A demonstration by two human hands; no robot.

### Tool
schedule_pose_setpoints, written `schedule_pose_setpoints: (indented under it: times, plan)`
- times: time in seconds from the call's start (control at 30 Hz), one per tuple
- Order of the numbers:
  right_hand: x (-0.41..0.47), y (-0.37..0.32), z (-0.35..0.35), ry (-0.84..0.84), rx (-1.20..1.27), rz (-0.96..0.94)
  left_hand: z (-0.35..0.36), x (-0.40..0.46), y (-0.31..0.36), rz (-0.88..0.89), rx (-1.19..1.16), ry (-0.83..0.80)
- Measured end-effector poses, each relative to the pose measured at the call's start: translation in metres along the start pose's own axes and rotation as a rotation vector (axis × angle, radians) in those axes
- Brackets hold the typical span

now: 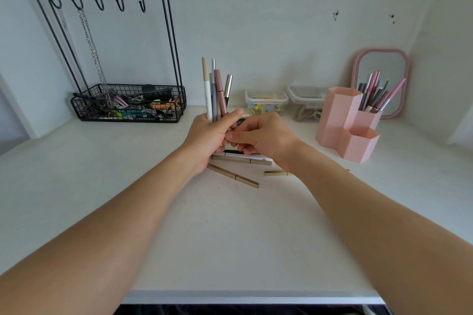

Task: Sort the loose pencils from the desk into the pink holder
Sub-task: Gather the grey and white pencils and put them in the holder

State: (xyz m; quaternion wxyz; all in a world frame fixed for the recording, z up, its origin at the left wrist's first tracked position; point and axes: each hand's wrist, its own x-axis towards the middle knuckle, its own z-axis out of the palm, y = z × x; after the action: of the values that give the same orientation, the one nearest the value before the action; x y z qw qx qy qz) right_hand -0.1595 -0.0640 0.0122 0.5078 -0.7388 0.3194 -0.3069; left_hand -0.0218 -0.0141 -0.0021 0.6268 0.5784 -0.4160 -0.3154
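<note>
A: What is the left hand doing?

B: Its fingers are curled round a bunch of pencils, held upright, with the thumb pressed across their fronts. 4 or 5 stand above the fingers: a cream one, a grey one, a dusty pink one and a dark one with a metallic cap.

A: And the right hand?

B: It sits just beside the left, fingers curled, its fingertips meeting the left fingers at the foot of the bunch. Whether it pinches a pencil there cannot be told; the fingers hide the spot.

A: Where are the loose pencils?

B: On the white desk, directly below both sets of fingers. A gold pencil lies slanted under the left wrist, a long gold one lies level beneath the fingers, and a short gold piece shows under the right wrist.

A: And the pink holder?

B: Well to the right of the right fingers, standing on the desk: 3 hexagonal tubes. The back right tube already has several pencils in it. A pink-framed mirror leans behind it, and 2 clear plastic boxes sit beyond the fingers. A black wire rack stands far left of the left fingers
</note>
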Motion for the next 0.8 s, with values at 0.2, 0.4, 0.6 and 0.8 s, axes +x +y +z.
schedule_pose_setpoints:
  times: [0.2,0.4,0.6,0.8]
  plan:
    - [0.003,-0.005,-0.017,-0.006,-0.485,-0.094,-0.004,0.002,0.005,0.000,-0.068,0.149]
    - [0.004,0.001,-0.025,-0.163,-0.712,-0.082,-0.008,0.011,0.002,-0.050,-0.177,0.179]
    - [0.002,-0.002,-0.024,-0.214,-0.707,-0.067,-0.005,0.007,0.004,-0.047,-0.199,0.128]
    - [0.004,-0.002,-0.024,-0.203,-0.664,-0.020,-0.008,0.005,0.005,-0.016,-0.156,0.132]
